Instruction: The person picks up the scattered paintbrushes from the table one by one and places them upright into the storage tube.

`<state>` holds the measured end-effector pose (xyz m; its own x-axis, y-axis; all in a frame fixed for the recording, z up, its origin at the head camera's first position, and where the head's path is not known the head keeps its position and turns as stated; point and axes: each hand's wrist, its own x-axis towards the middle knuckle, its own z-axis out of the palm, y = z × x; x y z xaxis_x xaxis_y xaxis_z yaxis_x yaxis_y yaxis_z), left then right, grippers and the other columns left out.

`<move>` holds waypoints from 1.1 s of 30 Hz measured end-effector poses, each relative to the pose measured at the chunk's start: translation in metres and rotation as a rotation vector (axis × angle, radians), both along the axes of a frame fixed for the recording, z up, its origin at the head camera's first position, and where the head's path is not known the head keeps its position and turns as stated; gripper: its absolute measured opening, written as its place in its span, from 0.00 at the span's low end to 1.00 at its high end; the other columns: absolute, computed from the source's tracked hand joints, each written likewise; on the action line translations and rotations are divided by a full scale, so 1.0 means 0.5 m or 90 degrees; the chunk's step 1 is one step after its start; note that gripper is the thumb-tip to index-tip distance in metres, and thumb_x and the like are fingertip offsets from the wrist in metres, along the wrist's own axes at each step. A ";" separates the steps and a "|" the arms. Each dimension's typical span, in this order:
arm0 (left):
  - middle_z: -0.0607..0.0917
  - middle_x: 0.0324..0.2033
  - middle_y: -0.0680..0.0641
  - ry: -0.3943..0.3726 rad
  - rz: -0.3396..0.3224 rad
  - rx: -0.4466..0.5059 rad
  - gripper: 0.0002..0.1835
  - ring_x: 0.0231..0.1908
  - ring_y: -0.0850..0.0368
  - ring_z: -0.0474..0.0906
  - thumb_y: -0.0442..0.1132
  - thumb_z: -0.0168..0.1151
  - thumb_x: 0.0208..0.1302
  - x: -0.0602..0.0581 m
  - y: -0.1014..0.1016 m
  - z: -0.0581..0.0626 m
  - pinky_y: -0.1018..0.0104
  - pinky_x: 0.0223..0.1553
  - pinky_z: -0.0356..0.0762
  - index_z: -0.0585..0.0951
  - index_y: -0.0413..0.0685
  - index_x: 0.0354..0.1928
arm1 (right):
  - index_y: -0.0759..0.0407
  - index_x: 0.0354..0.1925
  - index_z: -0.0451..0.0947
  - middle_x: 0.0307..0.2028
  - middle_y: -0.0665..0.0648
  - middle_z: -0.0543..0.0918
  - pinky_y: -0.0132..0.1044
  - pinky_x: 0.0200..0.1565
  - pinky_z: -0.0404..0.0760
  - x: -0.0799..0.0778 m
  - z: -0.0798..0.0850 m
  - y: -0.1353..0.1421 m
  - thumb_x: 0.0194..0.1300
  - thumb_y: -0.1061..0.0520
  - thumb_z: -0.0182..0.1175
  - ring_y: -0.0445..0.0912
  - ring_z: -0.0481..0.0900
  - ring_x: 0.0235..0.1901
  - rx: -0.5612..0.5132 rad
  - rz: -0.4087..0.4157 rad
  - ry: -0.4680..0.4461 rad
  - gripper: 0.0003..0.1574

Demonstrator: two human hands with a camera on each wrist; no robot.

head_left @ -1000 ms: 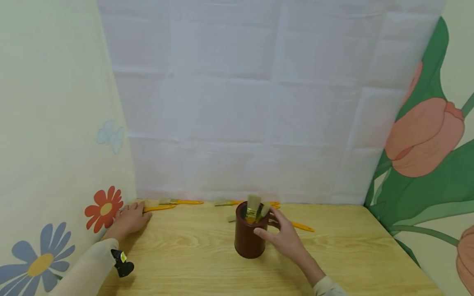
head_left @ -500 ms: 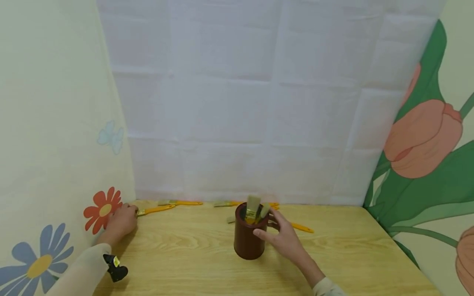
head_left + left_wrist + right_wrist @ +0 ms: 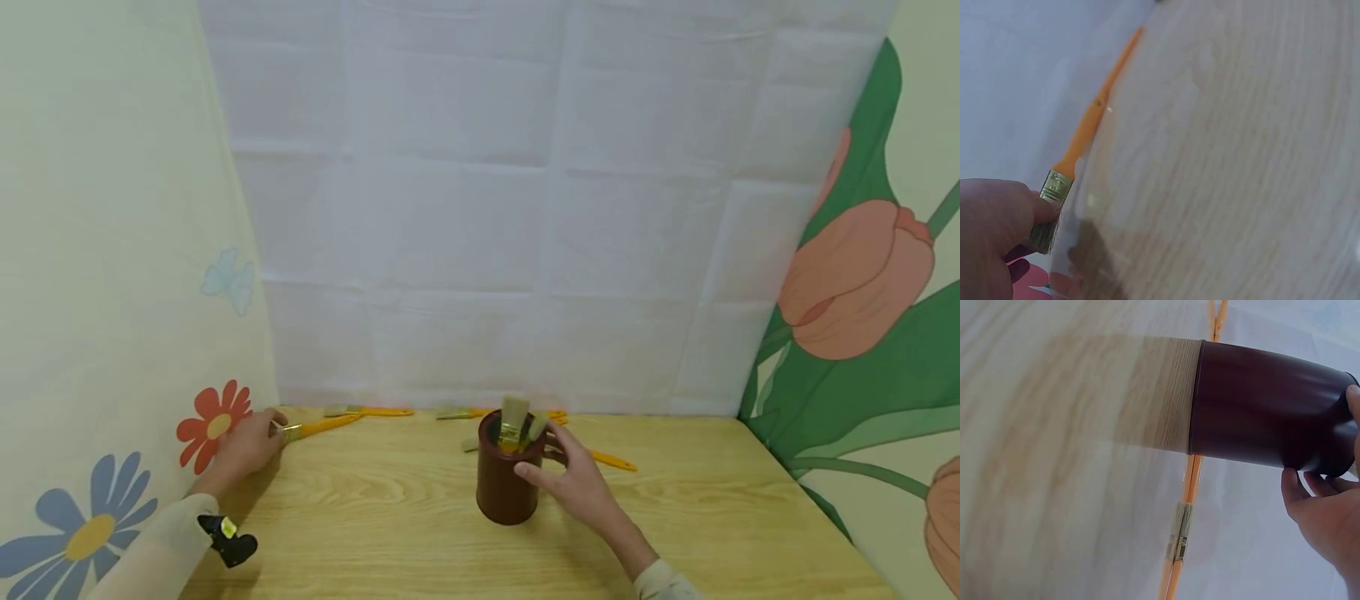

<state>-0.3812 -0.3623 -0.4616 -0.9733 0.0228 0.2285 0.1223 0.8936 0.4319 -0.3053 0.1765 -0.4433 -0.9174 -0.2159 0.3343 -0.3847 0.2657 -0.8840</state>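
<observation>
In the left wrist view, my left hand point(image 3: 997, 231) pinches a flat paintbrush point(image 3: 1088, 125) by its bristles and the edge of the metal ferrule. The orange handle points away from the hand. The head view has this left hand point(image 3: 251, 442) at the table's back left corner, the brush handle pointing right. My right hand point(image 3: 573, 479) holds a dark red mug point(image 3: 507, 492) at the upper right side, thumb near the rim and fingers by the handle. Paintbrushes point(image 3: 513, 417) stand in the mug, bristles up. The mug point(image 3: 1266, 403) is upright on the table.
Along the back edge lie more orange-handled paintbrushes, one at the back left point(image 3: 386, 412) and another behind the mug point(image 3: 453, 413). A brush handle point(image 3: 615, 460) sticks out right of the mug. A white sheet point(image 3: 465, 208) hangs behind the wooden table point(image 3: 390, 533).
My left hand has slid left along the brush to its bristle end and now pinches it there. The brush has shifted slightly to the right. The right hand and mug stay put.
</observation>
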 end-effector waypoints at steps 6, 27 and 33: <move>0.79 0.50 0.27 0.011 -0.044 0.106 0.17 0.48 0.33 0.77 0.31 0.54 0.73 0.007 0.008 0.023 0.38 0.47 0.77 0.72 0.28 0.59 | 0.45 0.76 0.65 0.68 0.54 0.72 0.57 0.56 0.77 -0.001 0.002 -0.003 0.62 0.48 0.75 0.58 0.75 0.61 -0.006 0.009 0.008 0.49; 0.79 0.51 0.35 0.185 -0.111 0.225 0.24 0.51 0.36 0.78 0.43 0.62 0.76 0.018 0.135 0.159 0.53 0.40 0.81 0.73 0.38 0.66 | 0.58 0.76 0.63 0.68 0.63 0.70 0.54 0.58 0.76 0.043 0.056 -0.028 0.65 0.56 0.73 0.62 0.72 0.63 -0.026 0.038 0.005 0.47; 0.81 0.51 0.38 0.218 -0.135 0.240 0.23 0.48 0.41 0.78 0.44 0.62 0.76 0.019 0.195 0.199 0.56 0.41 0.80 0.75 0.40 0.65 | 0.52 0.76 0.63 0.68 0.60 0.70 0.55 0.57 0.77 0.024 0.034 -0.016 0.64 0.54 0.74 0.61 0.73 0.63 -0.012 0.002 -0.020 0.49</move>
